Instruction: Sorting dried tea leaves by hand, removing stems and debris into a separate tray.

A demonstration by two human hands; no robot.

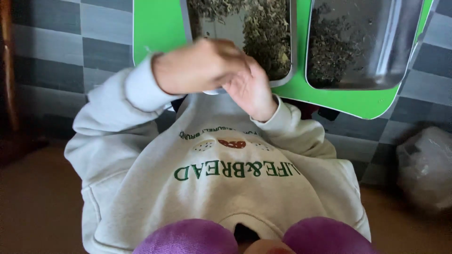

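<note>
My left hand (200, 66) is blurred and curled into a loose fist at the near edge of a metal tray (293, 42) of dried green leaves. My right hand (252, 91) is raised just beneath it, and its fingertips meet the left hand and are hidden behind it. Nothing shows in either hand. Both arms wear pale grey sweatshirt sleeves, and the sweatshirt front (226, 188) fills the lower middle of the view. A second metal tray (358, 85) of darker dried leaves lies to the right.
Both trays rest on a bright green board (155, 28) over a grey checkered floor (56, 51). A crumpled clear plastic bag (426, 164) lies at the right. Purple soft fabric (188, 237) shows at the bottom edge, and a dark wooden edge (7, 70) at the far left.
</note>
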